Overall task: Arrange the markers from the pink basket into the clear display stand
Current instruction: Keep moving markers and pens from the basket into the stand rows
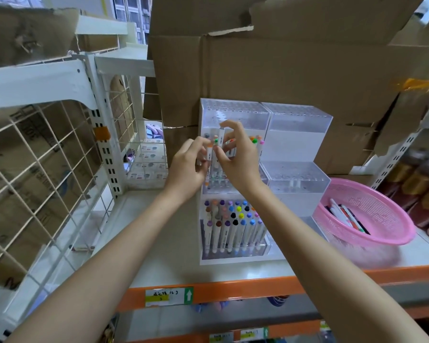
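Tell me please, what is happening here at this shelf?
A person is stocking the clear display stand. The left hand grips white markers at the middle tier, and the right hand pinches a marker with a green cap beside them. The bottom tier is already packed with capped markers. Some loose markers lie in the pink basket, to the right on the shelf.

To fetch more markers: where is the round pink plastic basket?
Head view, right side: the round pink plastic basket stands on the shelf, beside the clear acrylic display stand.
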Available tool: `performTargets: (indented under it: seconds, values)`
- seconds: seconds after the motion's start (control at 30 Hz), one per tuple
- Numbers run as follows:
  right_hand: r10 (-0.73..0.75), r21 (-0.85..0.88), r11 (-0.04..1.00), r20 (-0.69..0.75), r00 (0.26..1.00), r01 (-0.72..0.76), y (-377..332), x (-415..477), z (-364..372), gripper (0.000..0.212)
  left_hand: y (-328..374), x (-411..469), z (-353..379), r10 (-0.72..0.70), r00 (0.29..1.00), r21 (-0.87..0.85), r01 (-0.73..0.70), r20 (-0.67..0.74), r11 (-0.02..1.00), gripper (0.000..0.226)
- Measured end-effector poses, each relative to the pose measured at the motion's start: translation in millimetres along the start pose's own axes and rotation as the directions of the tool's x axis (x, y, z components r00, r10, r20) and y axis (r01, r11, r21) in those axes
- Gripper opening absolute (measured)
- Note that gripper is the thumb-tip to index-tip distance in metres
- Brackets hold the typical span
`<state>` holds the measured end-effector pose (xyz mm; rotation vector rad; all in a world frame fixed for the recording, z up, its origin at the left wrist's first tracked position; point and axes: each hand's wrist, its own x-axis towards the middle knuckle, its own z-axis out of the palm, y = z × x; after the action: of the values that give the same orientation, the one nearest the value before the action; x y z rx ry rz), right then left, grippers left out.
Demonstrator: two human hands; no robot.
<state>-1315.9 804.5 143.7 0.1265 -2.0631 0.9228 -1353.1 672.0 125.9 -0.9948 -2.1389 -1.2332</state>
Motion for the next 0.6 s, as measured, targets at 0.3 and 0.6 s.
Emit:
performTargets:
  seconds: [0.3, 0.6]
  values:
    - [0.007, 0.014, 1.0, 0.029, 1.0, -0.007, -2.3, 0.0, -0.4, 0.041, -3.5, -0.7, -6.8, 0.037, 0.999, 0.069, -0.037, 0.004, 0.997, 0.044]
    - [0.029, -0.064, 0.998, 0.178, 0.984, -0.018, 2.7, -9.9, -3.8, 0.037, -7.4, -2.1, -18.2, 0.133, 0.987, 0.335, -0.158, 0.095, 0.929, 0.051]
